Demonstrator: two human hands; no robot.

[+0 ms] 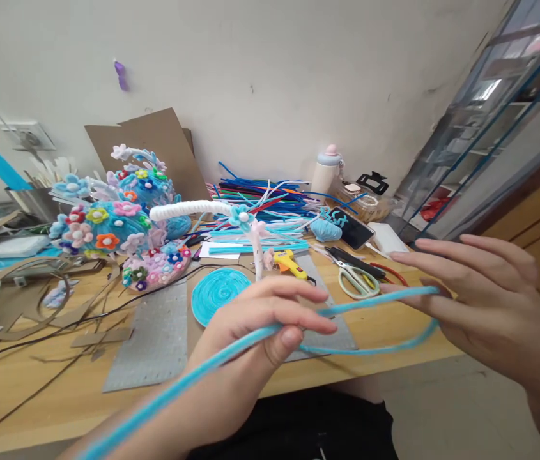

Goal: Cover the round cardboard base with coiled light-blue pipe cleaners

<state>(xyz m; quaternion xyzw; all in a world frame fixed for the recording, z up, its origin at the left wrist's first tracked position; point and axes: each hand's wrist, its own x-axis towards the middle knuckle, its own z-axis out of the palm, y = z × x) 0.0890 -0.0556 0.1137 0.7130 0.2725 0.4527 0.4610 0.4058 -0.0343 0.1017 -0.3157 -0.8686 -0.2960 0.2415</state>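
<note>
A long light-blue pipe cleaner point(178, 381) crosses in front of me and bends back in a loop on the right. My left hand point(250, 332) pinches it between thumb and fingers, with one end trailing toward the lower left. My right hand point(485, 300) has the bend of the loop between its thumb and fingers, its other fingers stretched out. Part of the bend is hidden behind them. Beyond my left hand lies a flat coiled blue disc point(222, 294) on a brown board. A white wrapped stem point(193, 209) with a blue flower point(241, 218) arches above the disc.
Flower-covered blue craft pieces point(107, 227) stand at the left, near cardboard offcuts point(11, 300). Behind the disc are bundled pipe cleaners point(264, 198) and a yellow glue gun point(291, 263). Scissors point(358, 281), a phone point(353, 228), yarn point(326, 229) and a bottle point(326, 174) are at the right.
</note>
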